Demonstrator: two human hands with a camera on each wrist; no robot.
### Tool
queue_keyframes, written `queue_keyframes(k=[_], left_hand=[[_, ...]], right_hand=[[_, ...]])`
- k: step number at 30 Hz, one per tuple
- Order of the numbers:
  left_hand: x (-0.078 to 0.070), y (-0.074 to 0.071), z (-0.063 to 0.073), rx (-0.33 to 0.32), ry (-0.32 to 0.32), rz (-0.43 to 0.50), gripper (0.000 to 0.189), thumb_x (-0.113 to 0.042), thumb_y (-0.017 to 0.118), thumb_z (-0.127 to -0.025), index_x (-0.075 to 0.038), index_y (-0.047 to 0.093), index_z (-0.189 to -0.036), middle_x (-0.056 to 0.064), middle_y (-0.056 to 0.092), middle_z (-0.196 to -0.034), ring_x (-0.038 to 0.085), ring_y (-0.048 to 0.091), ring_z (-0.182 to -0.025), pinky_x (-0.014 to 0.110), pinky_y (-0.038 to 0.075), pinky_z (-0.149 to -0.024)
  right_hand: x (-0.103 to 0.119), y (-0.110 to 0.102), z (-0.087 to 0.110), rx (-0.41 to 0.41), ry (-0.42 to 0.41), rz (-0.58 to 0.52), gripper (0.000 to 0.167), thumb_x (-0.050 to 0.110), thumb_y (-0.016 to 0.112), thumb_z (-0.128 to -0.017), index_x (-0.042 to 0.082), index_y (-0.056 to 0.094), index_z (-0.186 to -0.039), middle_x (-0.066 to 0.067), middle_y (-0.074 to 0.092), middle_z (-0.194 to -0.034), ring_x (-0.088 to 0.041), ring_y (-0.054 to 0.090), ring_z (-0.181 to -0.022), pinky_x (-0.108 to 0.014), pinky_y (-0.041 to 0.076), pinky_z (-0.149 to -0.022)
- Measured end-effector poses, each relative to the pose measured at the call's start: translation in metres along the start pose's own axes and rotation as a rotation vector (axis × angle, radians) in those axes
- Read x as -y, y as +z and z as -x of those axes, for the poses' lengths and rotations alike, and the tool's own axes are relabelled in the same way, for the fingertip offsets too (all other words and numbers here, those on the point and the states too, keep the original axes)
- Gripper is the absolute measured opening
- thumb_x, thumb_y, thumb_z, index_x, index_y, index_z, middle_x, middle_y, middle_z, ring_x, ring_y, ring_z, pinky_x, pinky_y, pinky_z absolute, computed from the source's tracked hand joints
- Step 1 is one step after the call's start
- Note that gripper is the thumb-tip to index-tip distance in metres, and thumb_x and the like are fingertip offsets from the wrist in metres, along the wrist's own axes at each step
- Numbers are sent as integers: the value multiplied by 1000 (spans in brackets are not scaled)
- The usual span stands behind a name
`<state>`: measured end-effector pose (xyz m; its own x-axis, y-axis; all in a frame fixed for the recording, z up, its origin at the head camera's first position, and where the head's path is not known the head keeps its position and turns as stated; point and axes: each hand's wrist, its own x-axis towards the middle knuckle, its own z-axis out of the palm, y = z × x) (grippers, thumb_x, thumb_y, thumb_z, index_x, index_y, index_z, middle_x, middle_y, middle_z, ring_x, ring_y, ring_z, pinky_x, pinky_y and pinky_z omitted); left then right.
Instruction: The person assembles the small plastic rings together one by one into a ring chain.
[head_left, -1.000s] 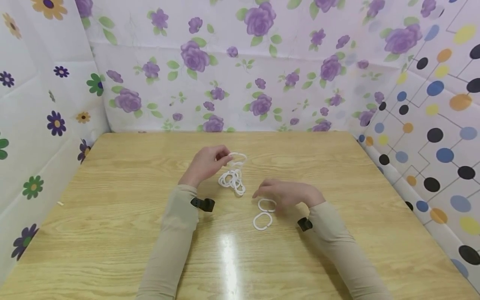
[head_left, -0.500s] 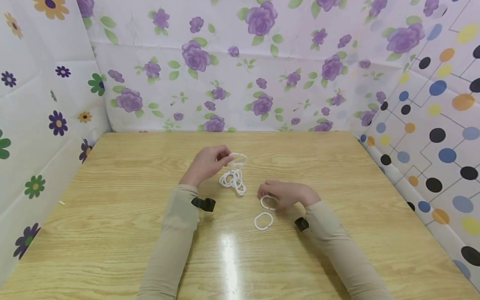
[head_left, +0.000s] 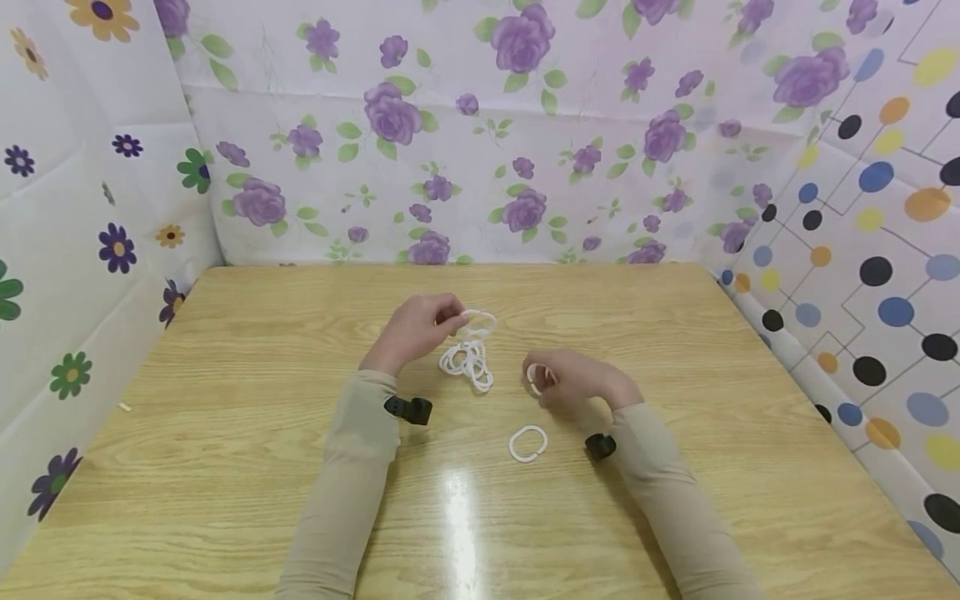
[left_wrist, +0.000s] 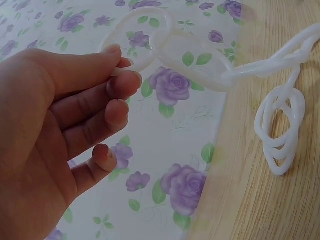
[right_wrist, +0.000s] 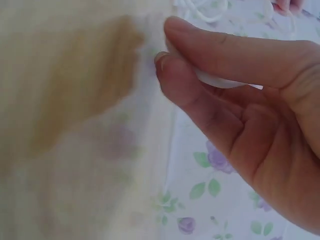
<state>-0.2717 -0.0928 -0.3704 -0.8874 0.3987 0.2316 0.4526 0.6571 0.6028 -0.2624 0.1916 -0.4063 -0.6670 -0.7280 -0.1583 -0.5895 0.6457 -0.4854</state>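
My left hand [head_left: 420,327] pinches the end link of a white plastic chain [left_wrist: 192,60] between thumb and index finger. From that raised end, the chain runs down to a heap of joined links [head_left: 467,362] on the table. A single white oval ring is pinched by my right hand [head_left: 576,377]; the right wrist view shows part of this ring [right_wrist: 220,81] between thumb and fingers, the rest hidden by the hand. Another loose white ring [head_left: 528,443], with a small gap in its side, lies on the table nearer me, below the right hand.
The wooden table [head_left: 262,467] ends at a flower-patterned cloth [head_left: 465,167] at the back, with patterned cloths at both sides. A small white scrap [head_left: 124,407] lies near the table's left edge. Both wrists carry black straps with cameras.
My right hand has taken hold of the upper of two loose rings and lifted it away from the other. The left hand has kept its grip on the chain, nearly still.
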Motion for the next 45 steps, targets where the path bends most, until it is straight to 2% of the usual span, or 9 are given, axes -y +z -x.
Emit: queue_keyframes(k=[4, 9, 15, 20, 25, 30, 37, 45], left_hand=[[1, 0, 0, -1, 3, 2, 17, -28, 60, -97, -14, 68, -96, 1, 65, -76, 16, 52, -67, 30, 42, -66], [1, 0, 0, -5, 5, 9, 16, -27, 60, -96, -13, 68, -95, 2, 65, -77, 16, 52, -67, 30, 42, -66], [-1, 1, 1, -1, 0, 15, 17, -28, 61, -96, -13, 68, -94, 4, 66, -77, 16, 53, -68, 30, 43, -66], [-1, 3, 0, 4, -3, 23, 18, -29, 61, -96, -13, 68, -93, 1, 65, -76, 15, 54, -68, 30, 44, -66], [0, 6, 0, 12, -2, 12, 19, -30, 60, -96, -13, 68, -94, 0, 66, -77, 14, 55, -68, 29, 45, -67], [-3, 6, -1, 15, -11, 9, 18, -31, 59, -97, -14, 68, -95, 1, 67, -79, 15, 56, -69, 31, 45, -67], [-1, 2, 0, 6, -13, -5, 20, -32, 60, -97, -14, 68, -95, 1, 66, -78, 15, 56, -68, 30, 45, -67], [0, 1, 0, 19, -2, -19, 19, -29, 60, -96, -12, 68, -95, 2, 67, -78, 14, 56, -67, 29, 45, -66]], right_hand=[[1, -8, -6, -99, 16, -88, 43, 2, 65, -89, 3, 47, -128, -6, 63, -94, -13, 61, -80, -28, 52, -74], [11, -21, -12, -227, 6, -223, 41, 1, 66, -89, 4, 44, -123, -11, 59, -94, -16, 65, -78, -29, 56, -68], [26, -32, -21, -338, 1, -258, 47, 5, 70, -87, 6, 49, -129, -11, 58, -97, -17, 61, -79, -30, 55, -71], [40, -36, -28, -411, -23, -300, 58, 1, 72, -85, 3, 47, -137, -17, 57, -103, -20, 63, -85, -28, 55, -74], [53, -35, -35, -433, -23, -340, 64, -1, 73, -83, 1, 44, -140, -15, 54, -105, -21, 64, -87, -25, 54, -74], [60, -35, -39, -425, -25, -357, 67, -2, 73, -82, 1, 42, -142, -15, 52, -103, -23, 64, -88, -31, 56, -77], [66, -31, -44, -430, -10, -254, 64, 1, 73, -84, -1, 43, -141, -13, 53, -100, -21, 59, -88, -29, 55, -79], [69, -27, -49, -441, 0, -182, 65, 4, 72, -86, -2, 40, -143, -12, 53, -101, -24, 57, -89, -30, 56, -81]])
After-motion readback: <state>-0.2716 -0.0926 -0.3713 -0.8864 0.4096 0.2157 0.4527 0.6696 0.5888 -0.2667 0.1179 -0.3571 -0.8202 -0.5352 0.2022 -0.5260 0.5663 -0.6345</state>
